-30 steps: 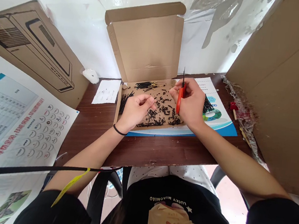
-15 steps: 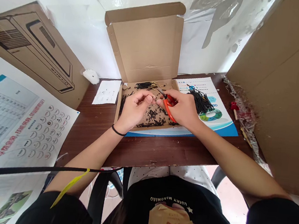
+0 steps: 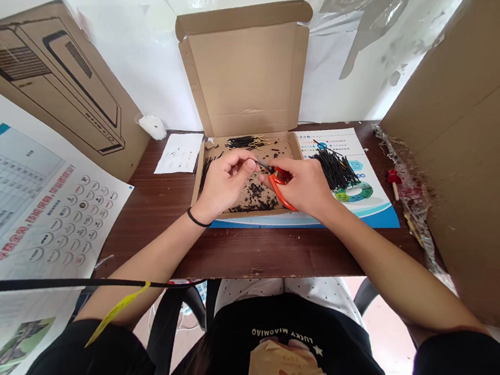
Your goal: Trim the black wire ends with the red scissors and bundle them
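Note:
My right hand (image 3: 311,185) grips a pair of scissors with orange handles (image 3: 281,196), its blades pointing left to the fingertips of my left hand (image 3: 224,181). The thumb and finger of my left hand are pinched together; what they hold is too small to make out. Both hands are over an open cardboard box (image 3: 245,72). Inside it are a bundle of black sticks with gold ends (image 3: 248,143), scattered black scraps (image 3: 255,197) and more black sticks at the left side, partly behind my left hand.
A pile of black sticks (image 3: 336,168) lies on a printed sheet (image 3: 373,195) right of the box. A small white paper (image 3: 178,154) is on the left, a red object (image 3: 393,177) at the right. Cardboard panels (image 3: 475,147) flank the brown table (image 3: 260,255).
The scissors have turned and moved slightly down and left, so their blades now reach my left fingertips. My left hand has hardly moved.

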